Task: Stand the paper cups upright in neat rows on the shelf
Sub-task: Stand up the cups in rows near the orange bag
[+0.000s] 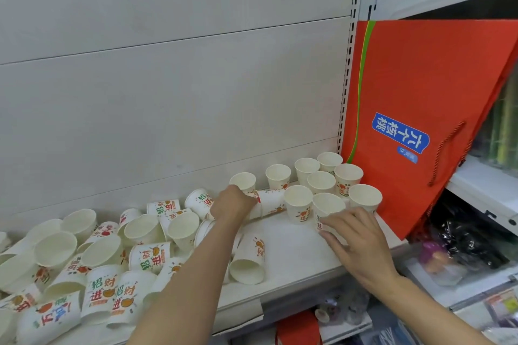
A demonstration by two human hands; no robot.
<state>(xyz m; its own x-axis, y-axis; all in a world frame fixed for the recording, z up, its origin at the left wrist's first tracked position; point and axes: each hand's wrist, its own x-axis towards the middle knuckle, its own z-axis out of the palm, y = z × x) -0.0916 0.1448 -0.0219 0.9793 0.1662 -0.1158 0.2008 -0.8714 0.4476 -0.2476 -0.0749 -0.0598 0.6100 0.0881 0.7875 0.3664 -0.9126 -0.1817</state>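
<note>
Paper cups stand upright at the right end of the white shelf: nine of them, mouths up, in loose rows beside a red paper bag that leans against the slotted upright. Toward the left lies a heap of tipped cups, too overlapped to count exactly, well over twenty, printed with red and green characters and orange fruit. One more fallen cup lies alone near the shelf's front edge, mouth toward the camera.

Two hands are in view. The left hand reaches to a lying cup at the back, fingers curled round its end. The right hand wraps its fingers around the front upright cup.

Behind the shelf is a pale grey panelled wall. Further shelves with packaged goods sit to the right and below.
</note>
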